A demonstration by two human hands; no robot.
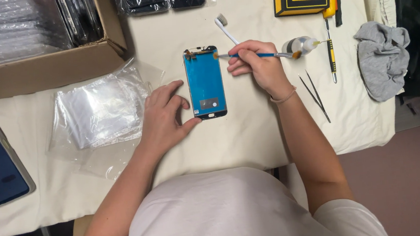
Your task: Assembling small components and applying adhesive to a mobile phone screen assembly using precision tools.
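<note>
Your left hand (165, 118) rests on the worktop (252, 129), fingers loose, thumb touching the lower left edge of the blue phone screen panel (205, 82) lying flat at the centre. Press a little firmer there, I'd judge, so it doesn't slide. Your right hand (259, 66) is clenched on a thin blue brush (260, 54); keep its tip at the panel's top right corner and stroke lightly. Count: one panel, one brush, one toothbrush (224, 27), one small bottle (301, 45), one pair of tweezers (314, 95), one grey cloth (381, 58).
</note>
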